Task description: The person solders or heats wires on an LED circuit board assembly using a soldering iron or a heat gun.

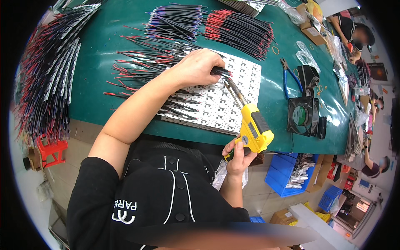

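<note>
My left hand (198, 68) is closed on several black wires (223, 72), whose ends poke out past the fingers over a white circuit board panel (246, 79). In my right hand (237, 160) is a yellow soldering gun (256, 129), gripped by its handle. Its long metal tip points up and left, close to the wire ends; whether they touch I cannot tell. Rows of black wires with red ends (141, 68) lie across the left half of the panel. The panel carries a grid of small dark parts and rests at the near edge of the green table (100, 104).
Wire bundles with blue-purple (175, 21) and red ends (239, 31) lie at the back. Wired boards (50, 79) are piled left. Blue-handled pliers (289, 79) and a black fan (301, 116) sit right. A blue bin (283, 175) stands below; other people work far right.
</note>
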`<state>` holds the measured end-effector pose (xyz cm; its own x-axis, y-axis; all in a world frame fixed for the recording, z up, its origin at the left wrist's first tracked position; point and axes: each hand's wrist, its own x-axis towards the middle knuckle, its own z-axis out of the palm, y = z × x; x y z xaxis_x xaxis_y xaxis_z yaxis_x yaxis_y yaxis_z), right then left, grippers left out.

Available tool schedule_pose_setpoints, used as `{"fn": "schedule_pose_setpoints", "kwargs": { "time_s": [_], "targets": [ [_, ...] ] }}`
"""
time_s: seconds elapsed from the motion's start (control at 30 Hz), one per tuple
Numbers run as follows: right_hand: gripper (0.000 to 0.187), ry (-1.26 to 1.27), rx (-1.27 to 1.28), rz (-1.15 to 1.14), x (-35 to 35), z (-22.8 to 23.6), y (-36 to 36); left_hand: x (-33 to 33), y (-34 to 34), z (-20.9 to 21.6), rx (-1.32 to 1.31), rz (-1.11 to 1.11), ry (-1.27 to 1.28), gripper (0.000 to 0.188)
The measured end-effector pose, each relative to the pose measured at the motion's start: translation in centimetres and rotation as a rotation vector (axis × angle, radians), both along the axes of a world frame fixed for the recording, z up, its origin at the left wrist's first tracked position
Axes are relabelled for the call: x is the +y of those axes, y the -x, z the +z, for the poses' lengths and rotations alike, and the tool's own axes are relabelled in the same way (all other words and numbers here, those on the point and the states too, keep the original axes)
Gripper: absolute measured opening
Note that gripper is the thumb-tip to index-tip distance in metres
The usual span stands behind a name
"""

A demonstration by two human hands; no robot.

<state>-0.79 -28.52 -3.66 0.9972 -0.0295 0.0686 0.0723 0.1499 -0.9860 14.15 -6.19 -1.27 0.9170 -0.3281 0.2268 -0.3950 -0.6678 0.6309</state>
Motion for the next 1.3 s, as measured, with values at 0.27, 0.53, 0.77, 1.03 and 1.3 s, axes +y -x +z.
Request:
{"fn": "schedule_pose_setpoints", "kwargs": {
  "time_s": [0.27, 0.53, 0.77, 1.03, 1.3],
  "targets": [
    [0.027, -0.047, -0.024, -0.018, -0.3, 0.6, -0.1, 0.0, 0.2, -0.3, -0.038, -0.005, 0.017, 0.022],
    [0.026, -0.180, 0.017, -0.066, -0.2, 0.6, 0.2, 1.3, -0.2, 1.1, -0.033, -0.033, 0.079, 0.014],
    [0.027, -0.197, -0.025, -0.095, -0.7, 0.8, 0.2, 1.9, 2.7, 8.3, -0.350, 0.359, 0.172, 0.012],
    [0.030, -0.217, 0.006, -0.040, -0.9, 0.7, 0.7, -0.2, 2.7, 2.3, 0.037, 0.163, 0.243, 0.021],
    [0.041, -0.155, -0.009, -0.001, -1.1, 0.5, 1.3, -0.9, 2.5, 0.5, 0.090, 0.136, 0.134, 0.018]
  ]
}}
